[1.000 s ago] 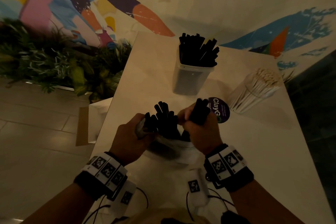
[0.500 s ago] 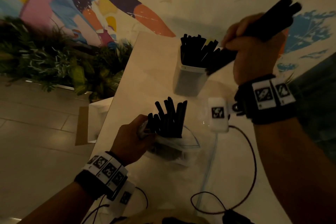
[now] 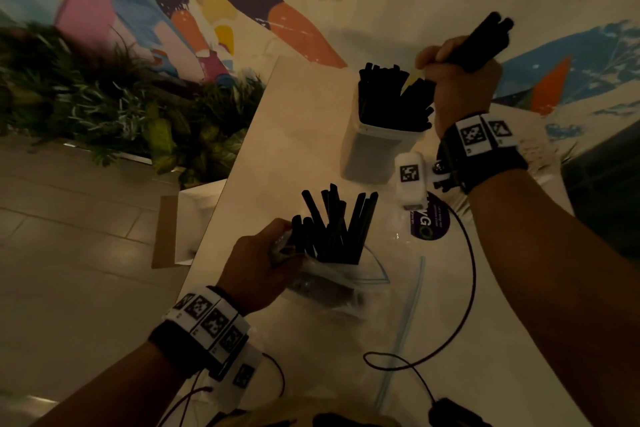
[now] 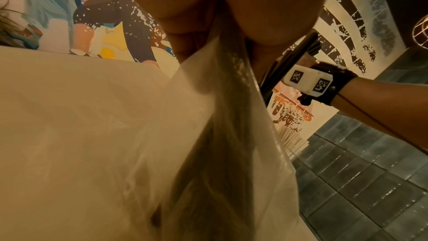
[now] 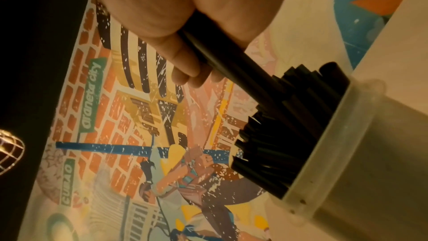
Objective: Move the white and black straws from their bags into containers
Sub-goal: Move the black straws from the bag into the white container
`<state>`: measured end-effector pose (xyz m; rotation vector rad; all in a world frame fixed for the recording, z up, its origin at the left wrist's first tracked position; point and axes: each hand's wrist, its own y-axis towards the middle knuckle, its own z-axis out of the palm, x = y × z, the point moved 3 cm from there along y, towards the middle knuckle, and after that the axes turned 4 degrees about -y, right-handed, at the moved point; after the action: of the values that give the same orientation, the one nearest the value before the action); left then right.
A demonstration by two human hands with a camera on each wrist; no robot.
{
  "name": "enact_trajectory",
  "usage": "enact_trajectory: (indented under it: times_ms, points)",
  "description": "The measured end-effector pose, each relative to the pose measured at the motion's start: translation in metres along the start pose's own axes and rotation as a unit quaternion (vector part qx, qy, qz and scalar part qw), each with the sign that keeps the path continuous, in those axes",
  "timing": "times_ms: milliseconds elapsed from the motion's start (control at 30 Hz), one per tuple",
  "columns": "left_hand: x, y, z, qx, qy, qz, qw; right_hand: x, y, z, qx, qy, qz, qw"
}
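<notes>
My right hand (image 3: 457, 80) grips a bunch of black straws (image 3: 485, 42) tilted over the translucent container (image 3: 374, 152), their lower ends among the black straws standing in it (image 3: 388, 94). The right wrist view shows the same bunch (image 5: 231, 47) entering the container (image 5: 361, 153). My left hand (image 3: 256, 260) grips the edge of a clear plastic bag (image 3: 332, 281) near the table's front, with several black straws (image 3: 336, 225) sticking up out of it. The bag (image 4: 220, 135) fills the left wrist view. White straws (image 4: 291, 140) show only there, small and far.
A round purple label (image 3: 429, 222) lies on clear plastic right of the bag. A black cable (image 3: 464, 305) loops across the white table (image 3: 284, 135). Plants (image 3: 104, 107) line the floor to the left; a painted wall stands behind.
My right hand pulled a bunch of black straws from the bag, carried it up and away to the container, and now lowers its ends in. The left hand kept holding the bag.
</notes>
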<state>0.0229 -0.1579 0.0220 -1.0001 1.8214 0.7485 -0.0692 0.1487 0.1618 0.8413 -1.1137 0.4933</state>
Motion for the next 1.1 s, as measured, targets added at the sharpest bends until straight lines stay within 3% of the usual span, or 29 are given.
enact_trajectory:
  times_ms: [167,233,300,367,433,533,633,667,733,800,867,933,1000,1100]
  points:
    - [0.000,0.000,0.001,0.002,-0.004,-0.010,1.000,0.009,0.014,-0.011,-0.055,0.032,-0.004,0.998]
    - [-0.001,0.001,0.001,0.001,0.000,-0.011,1.000,0.005,0.019,-0.016,-0.070,-0.023,-0.001,0.997]
    - [-0.002,0.001,0.001,0.000,0.004,-0.010,1.000,-0.010,0.023,-0.018,-0.031,-0.129,0.009,0.991]
    - [-0.002,0.001,0.001,0.002,0.002,-0.006,1.000,-0.027,0.023,-0.020,0.022,-0.318,0.036,0.947]
    - [-0.002,0.001,0.000,0.003,0.003,-0.007,1.000,-0.036,0.021,-0.023,0.025,-0.448,0.047,0.893]
    - [-0.001,0.001,0.000,0.000,0.005,-0.013,1.000,-0.038,0.019,-0.023,0.002,-0.532,0.057,0.845]
    - [0.000,0.000,0.000,0.002,0.006,-0.008,1.000,-0.038,0.018,-0.020,0.035,-0.606,0.078,0.791]
    - [0.000,-0.001,0.000,0.002,0.005,-0.009,1.000,-0.036,0.019,-0.019,0.034,-0.603,0.077,0.793]
    - [0.001,-0.002,0.000,0.001,0.008,-0.012,1.000,-0.026,0.022,-0.015,0.009,-0.556,0.038,0.830]
    - [0.001,-0.002,0.000,-0.002,0.012,-0.011,1.000,-0.009,0.026,-0.010,-0.033,-0.484,-0.066,0.872]
    - [0.002,-0.002,0.000,0.000,0.015,-0.013,1.000,0.009,0.025,-0.004,-0.060,-0.452,-0.185,0.871]
    - [0.002,-0.002,0.000,0.000,0.017,-0.015,1.000,0.007,0.027,0.006,-0.015,-0.497,-0.216,0.841]
    - [0.001,-0.001,0.000,0.002,0.023,-0.017,1.000,-0.016,0.026,0.017,0.100,-0.581,-0.146,0.795]
    - [0.001,0.000,0.000,0.003,0.033,-0.012,0.999,-0.053,0.013,0.016,0.241,-0.682,-0.048,0.689]
